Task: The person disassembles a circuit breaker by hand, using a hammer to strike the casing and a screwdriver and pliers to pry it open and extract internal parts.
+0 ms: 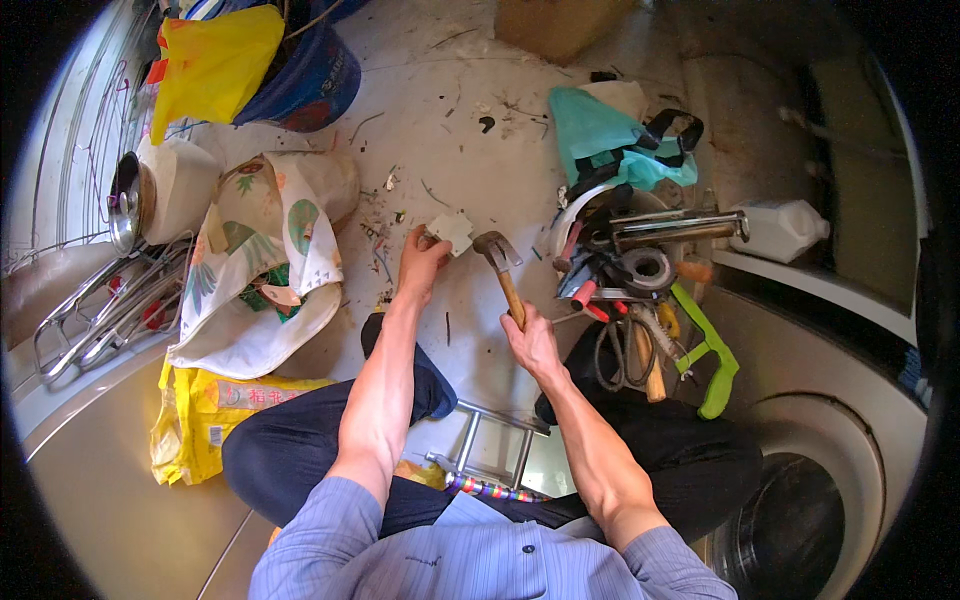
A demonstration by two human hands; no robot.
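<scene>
Nearest the camera: a striped blue shirt and dark trousers; the person squats on the floor (470, 130), forearms reaching forward. A metal frame (490, 445) lies between the legs.

Right hand (531, 340): closed around the wooden handle of a hammer (500, 262). The hammer's steel claw head is raised just above the floor, close beside the white piece.

Left hand (420, 262): fingers closed on a small white plate (452, 231), pinning it at its near-left edge against the floor. Whether the plate lies flat cannot be told.

Right of the hammer: a bucket of tools (625, 265), holding pliers with red grips, a roll of dark tape and metal bars. A green-handled saw (712, 360) lies beside it, touching the heap.

Left of the person: a yellow sack (200, 420) on the floor, and over it a white bag with leaf print (265, 270). Further left, a wire rack (110, 310) and a pot (165, 190).

Beyond the bucket: a teal bag (600, 135) and a white jug (780, 228).

Farthest: a yellow bag (215, 60) against a blue bin (320, 80), and a cardboard box (555, 25). Scraps of wire litter the floor.
</scene>
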